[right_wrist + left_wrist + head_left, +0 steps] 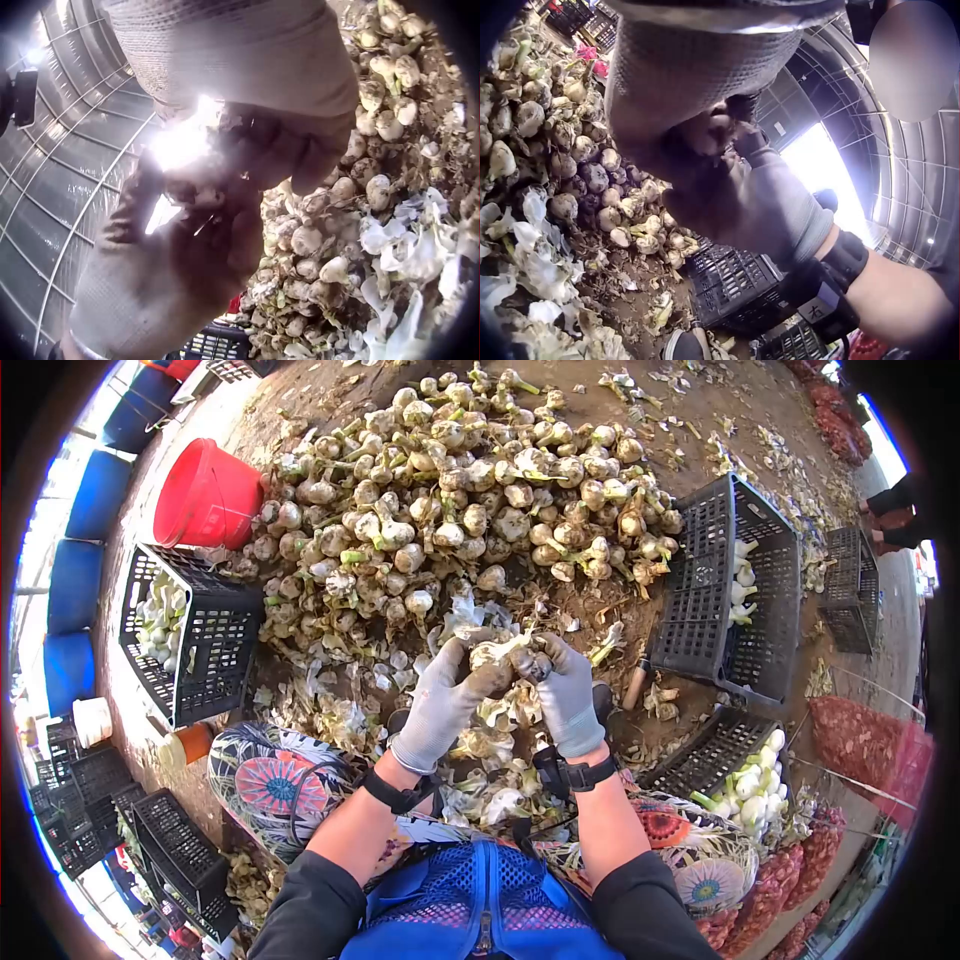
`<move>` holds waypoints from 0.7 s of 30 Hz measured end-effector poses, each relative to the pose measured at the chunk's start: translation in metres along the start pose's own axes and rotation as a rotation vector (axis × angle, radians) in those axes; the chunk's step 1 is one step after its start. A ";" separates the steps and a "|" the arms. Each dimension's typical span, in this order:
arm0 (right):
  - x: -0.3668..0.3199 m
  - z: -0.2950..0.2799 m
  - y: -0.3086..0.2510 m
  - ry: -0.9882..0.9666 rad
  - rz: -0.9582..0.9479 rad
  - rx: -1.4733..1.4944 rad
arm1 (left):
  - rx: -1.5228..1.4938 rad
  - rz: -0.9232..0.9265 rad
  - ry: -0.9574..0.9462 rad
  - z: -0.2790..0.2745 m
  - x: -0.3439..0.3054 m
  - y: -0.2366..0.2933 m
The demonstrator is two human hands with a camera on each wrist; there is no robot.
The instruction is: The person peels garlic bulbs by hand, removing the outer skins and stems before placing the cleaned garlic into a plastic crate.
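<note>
We see the gloved L hand [443, 698] and gloved R hand [568, 698] both holding one garlic bulb [497, 651] btwn them. It's up over loose peels [505, 800], nearer us than the big garlic pile [450, 500], w/ a red bucket [238, 510] by the pile's L side.

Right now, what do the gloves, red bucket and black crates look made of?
Gloves: apparently knit fabric, matte light grey, from the fine mesh texture; fibre unclear.
Red bucket: probably plastic, smooth, slightly shiny, evenly coloured.
Black crates: likely moulded plastic, low sheen, given the regular slotted walls.
</note>
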State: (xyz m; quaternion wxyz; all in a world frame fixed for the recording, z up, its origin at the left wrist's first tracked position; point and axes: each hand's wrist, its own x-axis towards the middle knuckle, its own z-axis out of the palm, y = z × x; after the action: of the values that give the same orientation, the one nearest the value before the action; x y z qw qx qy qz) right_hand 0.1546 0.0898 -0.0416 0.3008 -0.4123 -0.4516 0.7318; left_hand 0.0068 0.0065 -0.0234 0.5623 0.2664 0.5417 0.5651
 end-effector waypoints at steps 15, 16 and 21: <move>-0.023 0.006 -0.022 0.023 0.078 0.238 | -0.027 0.029 -0.014 -0.004 -0.010 -0.006; -0.025 0.006 -0.024 0.022 0.086 0.159 | -0.163 -0.067 -0.054 -0.008 -0.011 -0.007; -0.026 -0.004 -0.018 -0.077 -0.060 -0.360 | -0.430 -0.236 -0.007 -0.006 -0.014 0.003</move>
State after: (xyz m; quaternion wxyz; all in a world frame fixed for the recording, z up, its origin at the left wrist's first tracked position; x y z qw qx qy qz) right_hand 0.1714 0.0781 -0.0174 0.2266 -0.4176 -0.5986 0.6450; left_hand 0.0029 -0.0077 -0.0178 0.6701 0.0774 0.4342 0.5970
